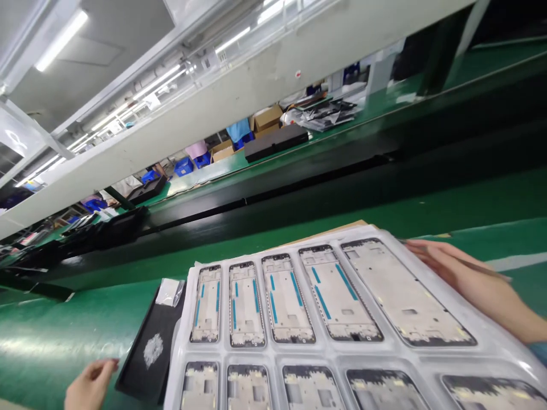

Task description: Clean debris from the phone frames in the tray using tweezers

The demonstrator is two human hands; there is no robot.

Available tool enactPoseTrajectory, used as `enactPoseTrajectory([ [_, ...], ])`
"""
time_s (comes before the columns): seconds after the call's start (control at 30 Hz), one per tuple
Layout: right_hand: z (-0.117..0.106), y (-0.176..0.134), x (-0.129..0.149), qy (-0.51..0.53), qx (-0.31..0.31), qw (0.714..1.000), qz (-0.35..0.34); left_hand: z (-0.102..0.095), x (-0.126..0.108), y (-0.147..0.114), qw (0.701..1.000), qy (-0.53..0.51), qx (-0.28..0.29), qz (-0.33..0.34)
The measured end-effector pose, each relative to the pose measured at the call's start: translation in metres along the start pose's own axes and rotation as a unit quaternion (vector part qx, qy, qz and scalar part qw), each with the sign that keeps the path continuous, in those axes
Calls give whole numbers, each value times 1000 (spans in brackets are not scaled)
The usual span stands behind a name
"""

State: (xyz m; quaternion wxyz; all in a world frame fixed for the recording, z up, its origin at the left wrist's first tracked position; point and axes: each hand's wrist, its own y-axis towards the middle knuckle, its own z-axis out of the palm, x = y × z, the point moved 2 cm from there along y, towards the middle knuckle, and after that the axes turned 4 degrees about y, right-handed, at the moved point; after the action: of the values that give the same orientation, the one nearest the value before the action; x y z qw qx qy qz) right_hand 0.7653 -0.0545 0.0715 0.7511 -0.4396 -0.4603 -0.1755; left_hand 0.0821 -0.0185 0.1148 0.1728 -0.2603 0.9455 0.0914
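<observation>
My left hand (89, 386) is at the lower left beside a black tray (135, 367), its thumb and fingertips pinched together; what they hold, if anything, is too small to tell. On that tray lie a heap of small clear pieces (152, 349) and a clear plastic bag (169, 292). My right hand (465, 276) is closed around thin metal tweezers (481, 266) at the right edge of a white plastic tray (273, 354). Phone middle frames sit in its pockets. Several upper-row frames carry blue strips; the rightmost frame (401, 293) shows a plain pale face.
Under the trays is a green work surface (77, 324). Beyond it runs a dark conveyor belt (265, 199). A long white beam (239, 97) crosses above. On the far side stand a black box (277, 143), cardboard boxes (267, 118) and blue bins (183, 166).
</observation>
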Motion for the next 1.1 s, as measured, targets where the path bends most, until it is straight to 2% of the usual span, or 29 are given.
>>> enactPoseTrajectory([
  [0.07,-6,10,-5,9,18,1000,-13,-14,-32,9,988,-150,-11,-38],
  [0.13,-14,22,-11,18,30,999,-27,-22,-80,17,963,-259,38,-54],
  [0.2,-20,32,-17,15,43,998,-31,-21,-138,20,953,-292,73,22],
  [0.23,-24,37,-20,10,51,998,-32,-15,-168,19,944,-304,108,70],
  [0.3,-29,48,-25,3,69,997,-34,8,-226,6,910,-326,190,174],
  [0.37,-34,57,-28,3,96,994,-41,42,-277,-20,866,-345,265,247],
  [0.43,-37,62,-27,1,123,991,-51,79,-318,-57,819,-370,326,294],
  [0.5,-39,62,-24,-1,125,990,-67,113,-349,-99,769,-393,380,332],
  [0.6,-41,59,-25,4,118,988,-102,145,-372,-153,698,-419,445,373],
  [0.67,-44,60,-27,-12,112,983,-147,155,-374,-173,663,-429,477,386],
  [0.73,-48,62,-26,-30,90,978,-185,159,-370,-177,644,-430,501,386],
  [0.83,-48,52,-8,-57,74,972,-215,162,-362,-169,639,-420,530,366],
  [0.9,-36,26,18,-101,118,952,-264,164,-359,-164,641,-410,551,343],
  [1.0,2,-39,60,-155,236,890,-358,166,-360,-164,634,-392,593,304],
  [1.07,32,-80,72,-162,308,842,-411,167,-363,-167,629,-390,613,277],
  [1.1,46,-94,70,-147,337,833,-414,166,-365,-167,629,-394,616,264],
])
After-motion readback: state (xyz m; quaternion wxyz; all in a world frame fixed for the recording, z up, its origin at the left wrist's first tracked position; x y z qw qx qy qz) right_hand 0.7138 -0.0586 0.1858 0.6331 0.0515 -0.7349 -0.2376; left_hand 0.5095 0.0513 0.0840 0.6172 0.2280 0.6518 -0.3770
